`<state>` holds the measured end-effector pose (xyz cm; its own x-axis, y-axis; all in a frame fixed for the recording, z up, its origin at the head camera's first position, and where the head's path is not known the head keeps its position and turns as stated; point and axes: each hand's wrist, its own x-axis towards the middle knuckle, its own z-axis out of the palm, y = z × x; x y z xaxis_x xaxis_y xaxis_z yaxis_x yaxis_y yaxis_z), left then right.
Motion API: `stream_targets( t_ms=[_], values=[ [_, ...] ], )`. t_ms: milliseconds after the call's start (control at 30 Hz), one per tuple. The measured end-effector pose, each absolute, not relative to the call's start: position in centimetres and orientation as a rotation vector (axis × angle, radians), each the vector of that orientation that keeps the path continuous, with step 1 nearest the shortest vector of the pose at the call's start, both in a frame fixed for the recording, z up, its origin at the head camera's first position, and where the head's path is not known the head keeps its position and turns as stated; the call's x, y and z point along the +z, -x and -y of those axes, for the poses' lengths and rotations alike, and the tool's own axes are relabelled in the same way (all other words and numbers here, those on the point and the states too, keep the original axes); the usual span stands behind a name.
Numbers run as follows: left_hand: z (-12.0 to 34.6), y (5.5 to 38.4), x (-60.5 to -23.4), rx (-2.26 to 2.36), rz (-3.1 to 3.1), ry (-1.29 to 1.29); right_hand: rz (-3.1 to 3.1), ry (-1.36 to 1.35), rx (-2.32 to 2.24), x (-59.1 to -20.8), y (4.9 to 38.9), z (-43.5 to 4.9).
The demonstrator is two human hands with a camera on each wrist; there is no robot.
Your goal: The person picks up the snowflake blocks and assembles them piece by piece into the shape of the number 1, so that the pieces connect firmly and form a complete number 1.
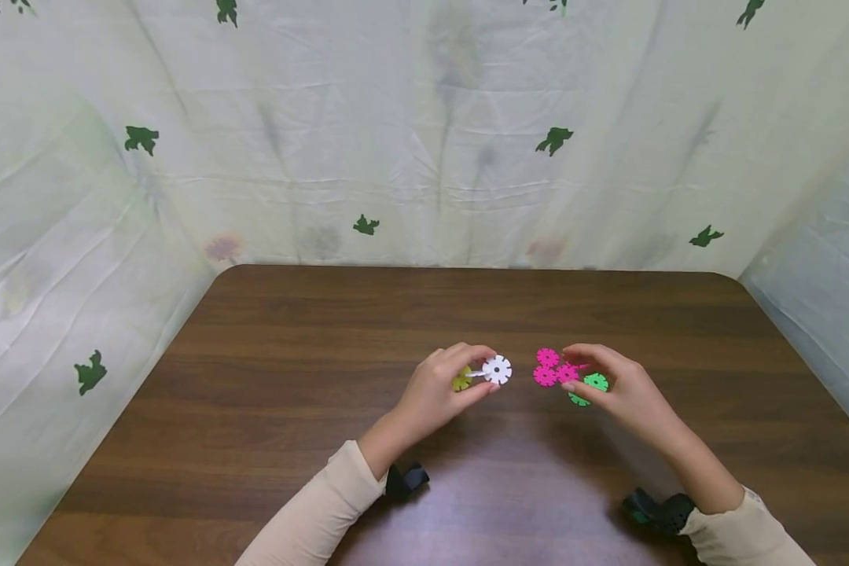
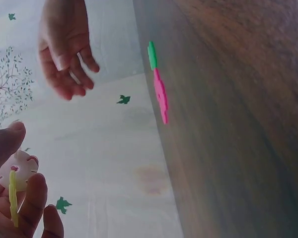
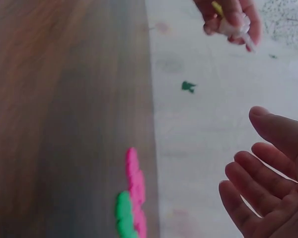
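My left hand (image 1: 431,389) pinches a small joined piece of notched plastic discs between thumb and fingers, raised above the table. A white disc (image 1: 491,376) faces outward, with a yellow disc (image 1: 461,381) behind it. The right hand (image 1: 633,391) is spread in the air with nothing in it, as the right wrist view shows. Below it, a cluster of pink discs (image 1: 545,377) and green discs (image 1: 598,387) lies flat on the table. From the left wrist view, that cluster's green part (image 2: 152,55) and pink part (image 2: 160,96) appear edge-on, apart from both hands.
The brown wooden table (image 1: 311,314) has rounded far corners. A pale cloth (image 1: 396,157) with green leaf-like patches hangs behind it and along both sides. Dark straps (image 1: 406,481) are worn at the wrists.
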<state>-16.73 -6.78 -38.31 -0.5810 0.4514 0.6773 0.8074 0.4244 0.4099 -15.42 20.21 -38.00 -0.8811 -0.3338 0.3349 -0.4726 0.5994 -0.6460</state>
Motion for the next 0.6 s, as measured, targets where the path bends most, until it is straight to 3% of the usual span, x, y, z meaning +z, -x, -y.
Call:
stream_targets(
  t_ms=[600],
  values=[
    [6.8, 16.8, -38.4, -0.998, 2.226, 1.056, 2.806, -0.632, 1.109, -41.6, 15.8, -22.7]
  ],
)
